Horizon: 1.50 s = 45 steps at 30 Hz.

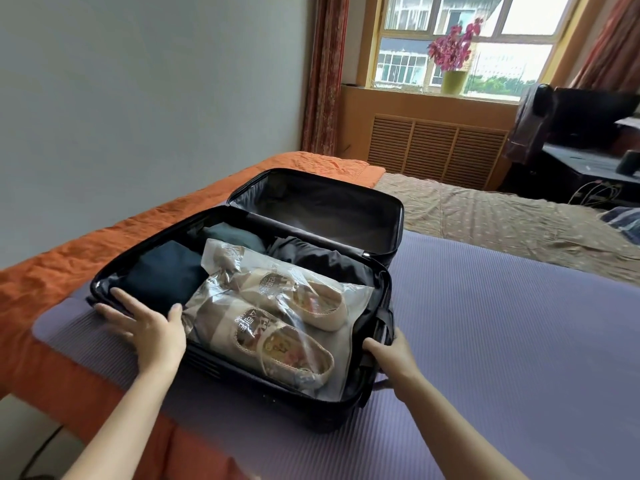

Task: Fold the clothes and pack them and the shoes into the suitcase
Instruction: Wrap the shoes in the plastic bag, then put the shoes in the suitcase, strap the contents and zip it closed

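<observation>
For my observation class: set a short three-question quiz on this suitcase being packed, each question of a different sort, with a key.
1. True or false: the beige slip-on shoes lie loose in the black soft-sided suitcase, with no wrapping.
2. The suitcase lies on: A) a wooden floor; B) a purple ribbed mat; C) a chair.
3. Which hand lies with straight fingers on the suitcase's near rim?
Key: 1 false, a clear plastic bag holds them; 2 B; 3 the left hand.
</observation>
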Motion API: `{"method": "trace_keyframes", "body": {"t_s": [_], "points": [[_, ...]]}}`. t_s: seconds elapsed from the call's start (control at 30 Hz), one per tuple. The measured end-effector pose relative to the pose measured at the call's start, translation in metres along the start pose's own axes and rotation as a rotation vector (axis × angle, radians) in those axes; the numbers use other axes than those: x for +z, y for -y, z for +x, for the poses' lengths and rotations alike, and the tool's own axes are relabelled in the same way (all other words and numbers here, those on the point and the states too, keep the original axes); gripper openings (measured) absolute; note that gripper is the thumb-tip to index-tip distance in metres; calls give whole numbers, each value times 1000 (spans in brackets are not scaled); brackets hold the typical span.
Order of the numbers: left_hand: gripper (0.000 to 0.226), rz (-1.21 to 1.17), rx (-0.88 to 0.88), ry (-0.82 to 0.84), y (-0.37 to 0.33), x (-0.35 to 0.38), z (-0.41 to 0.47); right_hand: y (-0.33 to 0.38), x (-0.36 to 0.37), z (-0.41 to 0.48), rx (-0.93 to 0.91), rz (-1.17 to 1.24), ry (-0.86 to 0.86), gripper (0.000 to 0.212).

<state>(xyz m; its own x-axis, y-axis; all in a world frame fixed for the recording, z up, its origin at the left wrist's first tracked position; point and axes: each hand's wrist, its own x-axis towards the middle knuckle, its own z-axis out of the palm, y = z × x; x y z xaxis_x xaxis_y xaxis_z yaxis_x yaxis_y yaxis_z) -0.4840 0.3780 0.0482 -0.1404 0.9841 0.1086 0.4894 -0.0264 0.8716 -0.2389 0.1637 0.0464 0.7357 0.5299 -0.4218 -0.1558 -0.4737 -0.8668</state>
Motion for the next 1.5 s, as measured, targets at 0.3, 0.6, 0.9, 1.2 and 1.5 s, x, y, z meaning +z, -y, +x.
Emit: {"method": "trace_keyframes", "body": {"t_s": [0.3, 0.6, 0.9, 1.2, 1.5], "points": [[77, -15, -193, 62, -19, 2, -20, 12, -18, -11, -110, 179, -41, 27], [75, -126, -16, 147, -51, 39, -116, 6, -124, -15, -185, 137, -168, 49], [81, -235, 23, 380, -95, 90, -261, -68, -269, -50, -49, 175, -342, 55], [85, -240, -58, 534, -113, 123, -350, -107, -365, -68, -7, 163, -419, 56], [81, -219, -82, 553, -122, 118, -374, -117, -380, -66, -35, 165, -417, 55]]}}
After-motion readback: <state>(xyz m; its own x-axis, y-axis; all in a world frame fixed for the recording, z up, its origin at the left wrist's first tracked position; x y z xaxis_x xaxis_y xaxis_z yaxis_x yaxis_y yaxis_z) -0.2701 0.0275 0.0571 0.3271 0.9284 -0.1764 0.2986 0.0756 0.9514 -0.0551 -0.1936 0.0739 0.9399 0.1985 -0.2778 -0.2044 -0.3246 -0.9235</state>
